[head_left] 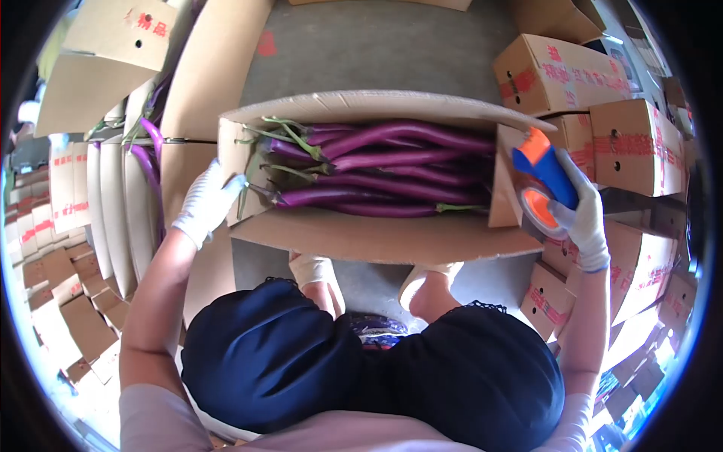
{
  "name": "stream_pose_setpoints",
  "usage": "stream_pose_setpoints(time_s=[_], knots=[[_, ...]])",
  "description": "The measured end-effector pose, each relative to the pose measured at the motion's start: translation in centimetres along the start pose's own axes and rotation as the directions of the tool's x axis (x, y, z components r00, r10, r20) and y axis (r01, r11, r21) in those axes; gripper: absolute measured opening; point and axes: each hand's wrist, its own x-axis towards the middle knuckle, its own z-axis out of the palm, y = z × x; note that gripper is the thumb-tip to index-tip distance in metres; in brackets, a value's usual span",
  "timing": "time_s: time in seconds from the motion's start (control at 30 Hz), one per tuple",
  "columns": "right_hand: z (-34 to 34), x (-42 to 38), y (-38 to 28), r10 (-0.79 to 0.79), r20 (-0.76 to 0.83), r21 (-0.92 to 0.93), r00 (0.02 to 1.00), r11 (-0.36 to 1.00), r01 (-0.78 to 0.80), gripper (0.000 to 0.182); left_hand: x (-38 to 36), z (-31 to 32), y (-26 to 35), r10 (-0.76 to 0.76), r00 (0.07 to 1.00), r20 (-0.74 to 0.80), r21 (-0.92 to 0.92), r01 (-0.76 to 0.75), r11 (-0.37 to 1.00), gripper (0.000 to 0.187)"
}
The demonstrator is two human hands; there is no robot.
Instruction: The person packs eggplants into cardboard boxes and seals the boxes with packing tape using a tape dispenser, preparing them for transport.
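Observation:
An open cardboard box (376, 237) lies in front of my knees, its long flaps standing up and outward. Long purple eggplants (399, 158) fill it lengthwise, most of their green stems toward the left end. My left hand (208, 197), in a white glove, grips the box's left end, with the thumb by the inner side and a stem close to it. A blue and orange tape dispenser (553, 177) with a roll of tape is held in my gloved right hand (584, 215), just outside the box's right end.
Printed cartons (561, 75) are stacked along the right. More open cartons (98, 90) stand at the left, with a few eggplants (149, 169) showing between their flaps. Many cartons (79, 324) spread over the far left. Grey floor (376, 53) shows beyond the box.

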Motion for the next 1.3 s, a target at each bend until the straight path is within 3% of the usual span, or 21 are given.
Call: stream_pose_setpoints(time_s=[0.07,0.13,0.2,0.23,0.33,0.43,0.53,0.6,0.67,0.73,0.77,0.83,0.87,0.93,1.0,1.07,1.1,1.13,1.2,1.23,1.3], knots=[[0.3,0.7,-3.8,-0.035,0.026,-0.303,0.999,0.952,0.041,0.077,1.7,-0.9,5.8,-0.05,0.988,0.147,0.138,0.03,0.99,0.052],[0.9,1.9,-6.3,-0.038,0.199,-0.473,0.979,0.872,0.13,0.072,3.2,0.7,7.3,-0.02,0.98,0.199,0.256,-0.032,0.966,0.058],[2.5,2.8,-8.1,-0.048,0.319,-0.662,0.946,0.703,0.259,0.069,2.9,1.0,13.1,-0.248,0.905,0.346,0.626,-0.026,0.779,0.068],[3.3,3.3,-9.1,0.064,0.364,-0.73,0.929,0.639,0.242,0.071,2.8,2.4,12.0,-0.145,0.928,0.343,0.635,-0.115,0.764,0.078],[4.4,3.5,-9.7,0.098,0.34,-0.771,0.935,0.598,0.218,0.072,0.9,2.8,11.4,-0.017,0.877,0.48,0.56,-0.291,0.776,0.083],[4.5,3.4,-9.6,0.092,0.353,-0.772,0.931,0.591,0.235,0.076,-2.3,-0.4,8.4,0.151,0.663,0.733,0.204,-0.427,0.881,0.081],[4.6,3.5,-9.9,0.17,0.355,-0.796,0.919,0.571,0.202,0.077,-3.5,-0.5,7.3,0.371,0.674,0.639,0.125,-0.567,0.814,0.067],[4.5,3.6,-8.9,0.033,0.383,-0.753,0.923,0.591,0.291,0.079,0.4,-1.7,9.9,0.07,0.746,0.662,0.276,-0.33,0.903,0.055],[3.0,4.2,-11.7,0.118,0.409,-0.772,0.905,0.573,0.274,0.079,3.5,0.0,8.7,0.152,0.884,0.442,0.293,-0.302,0.907,0.049],[1.0,4.6,-14.1,-0.255,0.316,-0.579,0.914,0.711,0.399,0.073,3.9,2.5,8.1,0.154,0.974,0.168,0.358,-0.206,0.911,0.056],[0.3,5.6,-15.3,-0.297,0.19,-0.548,0.936,0.759,0.352,0.069,3.4,4.5,7.0,0.151,0.974,0.166,0.339,-0.201,0.919,0.056],[-0.8,8.3,-17.1,-0.374,-0.024,-0.427,0.927,0.842,0.328,0.061,1.9,8.7,5.1,0.269,0.895,-0.356,0.317,-0.155,0.936,0.072],[-1.4,10.3,-17.7,-0.428,-0.111,-0.344,0.897,0.863,0.37,0.058,1.6,9.1,4.8,0.253,0.871,-0.421,0.281,-0.14,0.95,0.085],[-1.7,15.2,-16.6,-0.348,-0.072,-0.069,0.935,0.937,0.343,0.058,1.7,9.8,4.1,0.152,0.803,-0.577,0.151,-0.078,0.985,0.089],[1.4,16.2,-16.8,-0.008,0.321,0.14,0.947,0.989,-0.04,0.061,2.6,10.2,3.6,-0.17,0.855,-0.489,-0.284,0.028,0.958,0.07],[5.0,13.4,-16.2,-0.057,0.468,-0.222,0.882,0.958,0.18,0.064,3.3,10.0,2.0,-0.43,0.816,-0.387,-0.527,0.187,0.829,0.057],[6.8,12.1,-15.3,-0.001,0.451,-0.247,0.892,0.961,0.125,0.065,3.8,11.8,0.0,-0.464,0.751,-0.47,-0.684,0.023,0.73,0.059],[8.2,11.0,-14.8,0.054,0.435,-0.268,0.899,0.961,0.072,0.067,3.6,11.4,-0.4,-0.486,0.734,-0.473,-0.686,0.039,0.726,0.059],[7.3,10.6,-14.2,0.142,0.427,-0.19,0.893,0.98,-0.064,0.074,3.3,9.8,0.5,-0.599,0.8,-0.03,-0.989,0.061,0.132,0.07],[6.9,10.3,-13.9,0.1,0.411,-0.131,0.906,0.99,-0.05,0.079,3.3,9.0,1.6,-0.621,0.779,0.087,-0.962,0.228,0.151,0.083],[6.1,10.0,-11.7,0.081,0.379,-0.075,0.922,0.996,-0.056,0.079,3.7,6.7,4.7,-0.528,0.847,0.062,-0.914,0.26,0.311,0.09]])
